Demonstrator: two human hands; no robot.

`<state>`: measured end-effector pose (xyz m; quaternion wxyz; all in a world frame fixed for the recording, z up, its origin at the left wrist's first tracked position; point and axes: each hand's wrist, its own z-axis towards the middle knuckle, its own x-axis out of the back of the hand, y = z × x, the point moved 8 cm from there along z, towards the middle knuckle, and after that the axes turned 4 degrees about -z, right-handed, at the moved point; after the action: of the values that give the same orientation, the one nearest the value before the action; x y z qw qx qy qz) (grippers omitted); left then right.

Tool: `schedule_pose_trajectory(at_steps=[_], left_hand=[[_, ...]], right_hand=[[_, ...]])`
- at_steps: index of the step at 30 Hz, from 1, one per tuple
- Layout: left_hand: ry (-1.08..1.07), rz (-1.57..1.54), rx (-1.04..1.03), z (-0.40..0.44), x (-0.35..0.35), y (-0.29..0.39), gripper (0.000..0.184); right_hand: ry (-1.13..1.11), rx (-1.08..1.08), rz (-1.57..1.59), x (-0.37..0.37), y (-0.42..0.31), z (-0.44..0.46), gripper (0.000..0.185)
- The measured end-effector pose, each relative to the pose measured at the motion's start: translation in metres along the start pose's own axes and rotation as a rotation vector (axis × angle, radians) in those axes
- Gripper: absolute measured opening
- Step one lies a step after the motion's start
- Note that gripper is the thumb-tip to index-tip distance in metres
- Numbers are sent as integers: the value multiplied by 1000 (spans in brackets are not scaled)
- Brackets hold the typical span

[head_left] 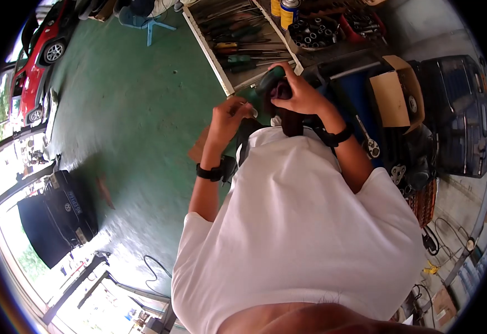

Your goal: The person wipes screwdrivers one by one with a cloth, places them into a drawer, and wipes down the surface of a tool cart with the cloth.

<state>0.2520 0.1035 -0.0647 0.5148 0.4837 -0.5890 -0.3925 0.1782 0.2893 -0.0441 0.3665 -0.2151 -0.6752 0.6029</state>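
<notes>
My right hand (306, 97) is wrapped round a dark green and black object (269, 80), with a dark maroon cloth (280, 92) bunched against it. Close by on the left, my left hand (229, 114) is closed in a pinch. A small pale thing (253, 111) shows at its fingertips, too small to name. Both hands are in front of my waist, apart from each other. Just beyond them is an open drawer (210, 50) of screwdrivers and other hand tools.
A tray of sockets (313, 34), a spray can (289, 14), a red bin (361, 25), an open cardboard box (385, 100) and a ratchet (370, 146) lie to the right. A blue stool (150, 25) and a red car (32, 72) stand farther off to the left.
</notes>
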Motion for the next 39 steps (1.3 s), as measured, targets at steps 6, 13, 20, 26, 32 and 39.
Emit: schedule_pose_trajectory(at_steps=[6,13,20,26,32,39], left_hand=[[-217,-54,-36,28,-12,-36,15],[-383,184,-163,86,9,-42,12],[-240,566,-575,130,41,-45,19],[-336,420,-451,173,64,-64,25],[-762,-339,302,208,16,-104,39],[-1134,-122,85,228,-36,-128,53]], right_hand=[[71,29,-189,8,-10,-3,60],[213,-335,-548,20,34,11,45],[-6,-565,-794,-31,50,51,42],[-89,-613,-568,-63,53,90,49],[43,-703,-306,-58,72,112,55],[234,-829,-334,-84,111,114,51]])
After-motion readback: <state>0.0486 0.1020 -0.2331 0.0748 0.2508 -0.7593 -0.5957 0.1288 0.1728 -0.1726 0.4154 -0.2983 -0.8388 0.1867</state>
